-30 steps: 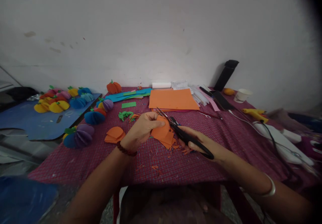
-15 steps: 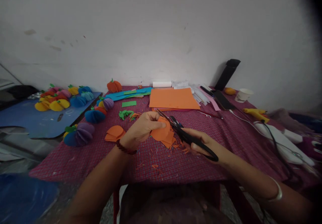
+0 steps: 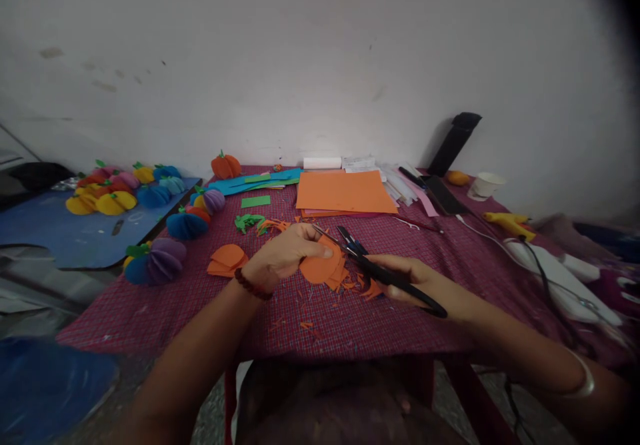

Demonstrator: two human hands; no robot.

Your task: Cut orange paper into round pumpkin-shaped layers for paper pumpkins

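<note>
My left hand (image 3: 295,253) pinches a rounded piece of orange paper (image 3: 320,268) between thumb and fingers, over the middle of the table. Black-handled scissors (image 3: 383,273) are gripped in my right hand (image 3: 420,282), their blades pointing up and left against the paper's upper right edge. Orange paper offcuts (image 3: 367,285) lie on the cloth under and beside the scissors. To the left of my left hand lies a small pile of cut orange paper circles (image 3: 227,258). Green paper scraps (image 3: 249,223) sit just beyond it.
Orange sheets (image 3: 345,192) are stacked at the back of the checked tablecloth (image 3: 210,318). Several colourful paper pumpkins (image 3: 159,262) stand at the left. On the right are a phone (image 3: 443,195), a paper cup (image 3: 486,186), a yellow glue gun (image 3: 510,223) and cables.
The scissors and my right hand have shifted slightly right and away from my left hand. The orange paper stays pinched in my left hand. The camera view has tilted slightly.
</note>
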